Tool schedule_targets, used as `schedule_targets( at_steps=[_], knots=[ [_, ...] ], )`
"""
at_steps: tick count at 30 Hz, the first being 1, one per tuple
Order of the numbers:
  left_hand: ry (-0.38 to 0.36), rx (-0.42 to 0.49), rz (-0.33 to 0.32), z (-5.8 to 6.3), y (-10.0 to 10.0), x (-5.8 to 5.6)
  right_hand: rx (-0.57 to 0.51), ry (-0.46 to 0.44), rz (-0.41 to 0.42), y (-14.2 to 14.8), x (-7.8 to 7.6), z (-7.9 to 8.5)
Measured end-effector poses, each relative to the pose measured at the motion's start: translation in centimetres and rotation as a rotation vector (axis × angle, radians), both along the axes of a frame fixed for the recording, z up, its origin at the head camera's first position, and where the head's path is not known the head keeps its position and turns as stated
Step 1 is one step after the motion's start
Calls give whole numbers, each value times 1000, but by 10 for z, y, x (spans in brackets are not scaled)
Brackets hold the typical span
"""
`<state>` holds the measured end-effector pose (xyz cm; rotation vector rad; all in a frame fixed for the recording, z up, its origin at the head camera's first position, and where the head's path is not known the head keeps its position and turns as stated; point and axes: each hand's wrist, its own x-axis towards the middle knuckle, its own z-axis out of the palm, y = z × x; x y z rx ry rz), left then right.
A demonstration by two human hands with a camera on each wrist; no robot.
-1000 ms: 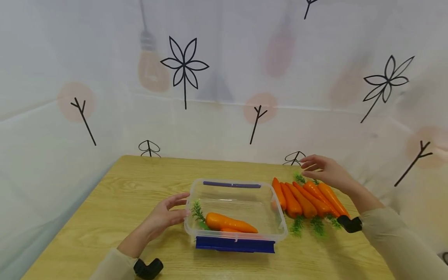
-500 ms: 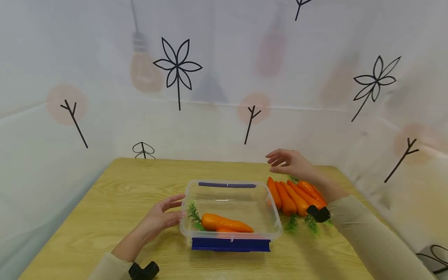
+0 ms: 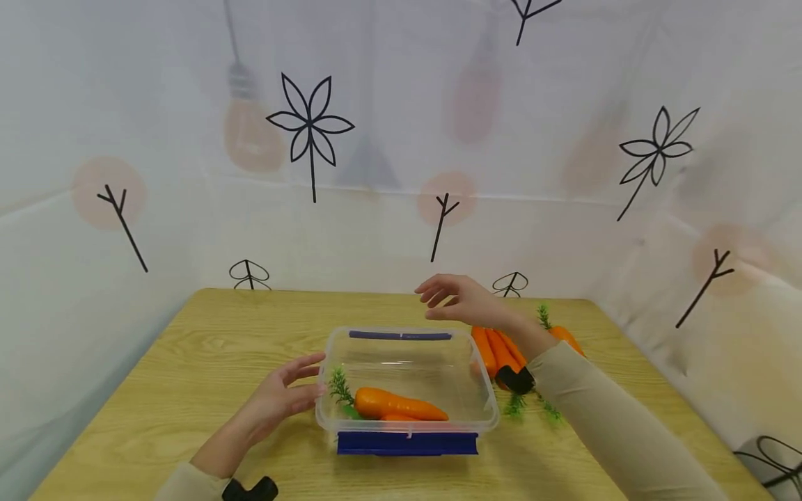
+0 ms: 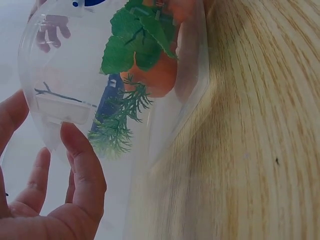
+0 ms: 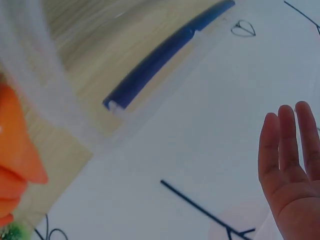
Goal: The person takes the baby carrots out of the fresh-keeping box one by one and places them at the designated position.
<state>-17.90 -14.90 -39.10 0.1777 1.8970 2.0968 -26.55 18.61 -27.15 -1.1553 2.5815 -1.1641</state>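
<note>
A clear plastic food container [image 3: 489,410] with blue clips stands on the table. An orange carrot [image 3: 397,405] with green leaves lies in its front part, over another carrot barely seen below it. My left hand [image 3: 276,400] rests its fingertips and thumb against the container's left side; the left wrist view shows the thumb at the clear wall, near the carrot's green leaves [image 4: 135,42]. Above the container's back right corner, my right hand [image 3: 464,300] hovers with fingers extended and nothing held. In the right wrist view its fingers are apart from the blue clip [image 5: 150,70].
Several more carrots [image 3: 491,351] lie in a row right of the container, partly hidden by my right forearm. The wooden table [image 3: 238,334] reaches back to a white patterned cloth [image 3: 376,229]. Black straps sit on both wrists.
My right hand has moved left, from above the carrot row to above the container's back right corner. The left hand stays at the container's side. The view has shifted slightly.
</note>
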Motion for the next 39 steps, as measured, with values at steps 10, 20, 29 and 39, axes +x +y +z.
schedule_targets(
  at_steps=[10,20,29,39],
  knots=[
    [-1,-2,-5,-2,-3,0,95,-79,144,-41,0,-13],
    [6,-18,-6,-1,-6,-1,232,-163,325,-81,-5,-39],
    [22,-27,-19,1,-4,-1,421,-284,385,-99,-12,-67],
    [32,-19,-19,2,-4,-1,570,-506,413,-104,-8,-76]
  ],
)
